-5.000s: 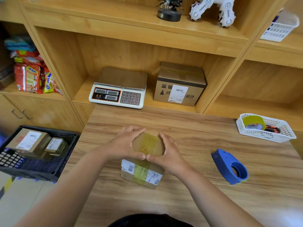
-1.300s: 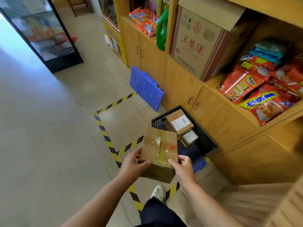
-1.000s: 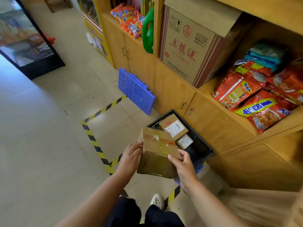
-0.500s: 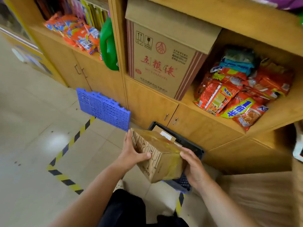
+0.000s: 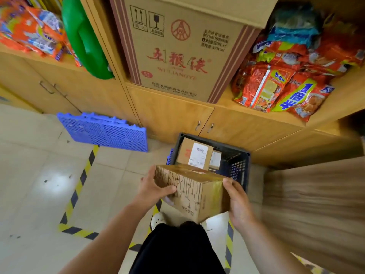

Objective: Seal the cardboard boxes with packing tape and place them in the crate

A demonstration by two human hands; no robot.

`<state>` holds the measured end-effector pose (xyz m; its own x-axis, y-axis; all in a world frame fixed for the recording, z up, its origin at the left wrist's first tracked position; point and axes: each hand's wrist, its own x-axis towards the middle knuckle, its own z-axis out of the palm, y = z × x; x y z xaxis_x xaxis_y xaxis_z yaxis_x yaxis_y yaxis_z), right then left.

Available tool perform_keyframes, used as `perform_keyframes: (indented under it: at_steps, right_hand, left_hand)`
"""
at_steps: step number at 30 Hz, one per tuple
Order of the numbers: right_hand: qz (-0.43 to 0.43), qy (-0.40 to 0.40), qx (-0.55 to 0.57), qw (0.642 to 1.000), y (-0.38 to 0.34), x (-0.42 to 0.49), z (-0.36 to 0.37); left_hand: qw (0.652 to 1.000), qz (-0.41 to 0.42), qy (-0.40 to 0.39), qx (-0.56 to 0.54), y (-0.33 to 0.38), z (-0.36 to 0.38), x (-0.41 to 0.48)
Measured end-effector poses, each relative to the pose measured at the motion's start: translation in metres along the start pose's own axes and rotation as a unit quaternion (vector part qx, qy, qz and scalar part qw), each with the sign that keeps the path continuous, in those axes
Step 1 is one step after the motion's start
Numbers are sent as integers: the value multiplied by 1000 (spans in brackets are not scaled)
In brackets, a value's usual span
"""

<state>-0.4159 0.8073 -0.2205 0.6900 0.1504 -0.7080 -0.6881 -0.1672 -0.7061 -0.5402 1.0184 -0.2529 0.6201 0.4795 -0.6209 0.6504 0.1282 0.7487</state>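
- As you stand over the tiled floor, you hold the brown cardboard box with the printed line pattern and yellowish tape [image 5: 189,192] between both hands, off the ground and tilted.
- Your left hand [image 5: 152,189] grips the box's left end, with the thumb laid across the patterned face and the fingers wrapped out of sight behind it.
- Your right hand [image 5: 239,202] clasps the taped right end, thumb at the upper corner; its fingers are hidden behind the box.
- The box hangs in front of the near rim of the dark plastic mesh crate [image 5: 237,167] and covers that rim from view; it is not yet set inside.
- In the crate lie a brown box with a white shipping label [image 5: 194,155] and, just beside it to the right, a smaller labelled box [image 5: 215,160].
- The crate sits on the floor against the wooden cabinet doors [image 5: 171,115].
- A blue plastic lattice panel [image 5: 104,131] leans against the cabinet to the left of the crate.
- Yellow-and-black striped floor tape [image 5: 79,184] runs under you.
- On the shelf above stand a large cardboard carton with red characters [image 5: 183,52] and red snack packets [image 5: 276,88].
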Motion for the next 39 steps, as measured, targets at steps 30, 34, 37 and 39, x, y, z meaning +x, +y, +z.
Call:
perform_keyframes:
  at_steps: [30, 34, 37, 39]
  right_hand:
    - [27, 61, -145, 987, 184, 302, -20]
    - [41, 49, -201, 977, 205, 316, -22]
    - [28, 55, -359, 931, 226, 328, -22]
    - [35, 64, -470, 879, 236, 339, -20]
  left_hand:
    - [937, 40, 154, 311, -134, 196, 262]
    - [943, 12, 130, 305, -154, 197, 270]
    - [951, -36, 101, 290, -178, 194, 277]
    - [953, -62, 70, 287, -192, 194, 285]
